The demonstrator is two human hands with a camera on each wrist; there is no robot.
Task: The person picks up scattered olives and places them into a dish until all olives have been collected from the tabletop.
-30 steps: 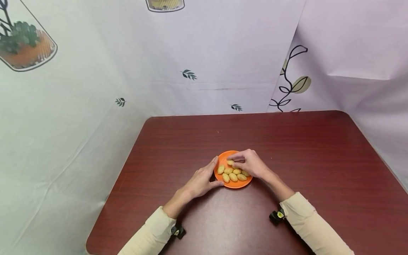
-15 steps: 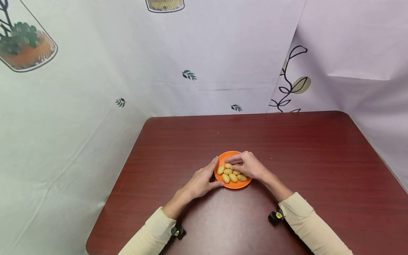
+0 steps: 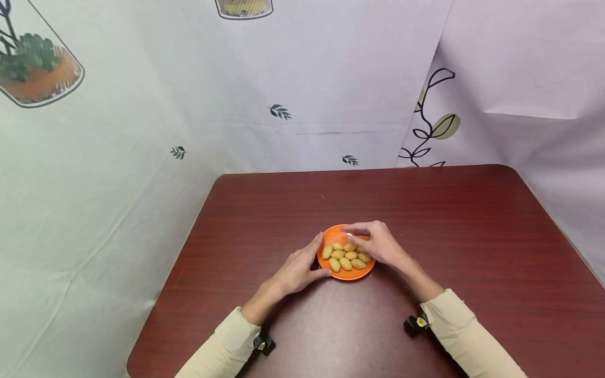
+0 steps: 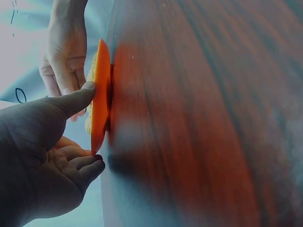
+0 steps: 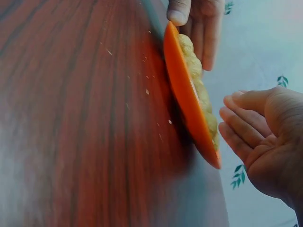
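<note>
An orange plate bears several oval, yellow-tan pieces with bumpy, nut-like skins; they lie close together toward its near side. My left hand holds the plate at its left, the thumb on the near rim and the fingers against the far-left edge. In the left wrist view the thumb overlaps the plate's edge. Above the plate's right side hovers my right hand, hiding a little of the pieces there. The right wrist view shows that hand apart from the pieces, its fingers extended and holding nothing.
The plate stands on a dark red wood-grain table. Small pale crumbs lie on the table beside it. White sheeting with printed leaves hangs behind the table and along its left and right sides.
My right hand first handles a piece at the back of the group, which shifts slightly left and nearer. It then draws away to the right, its fingers parting. The left hand stays put.
</note>
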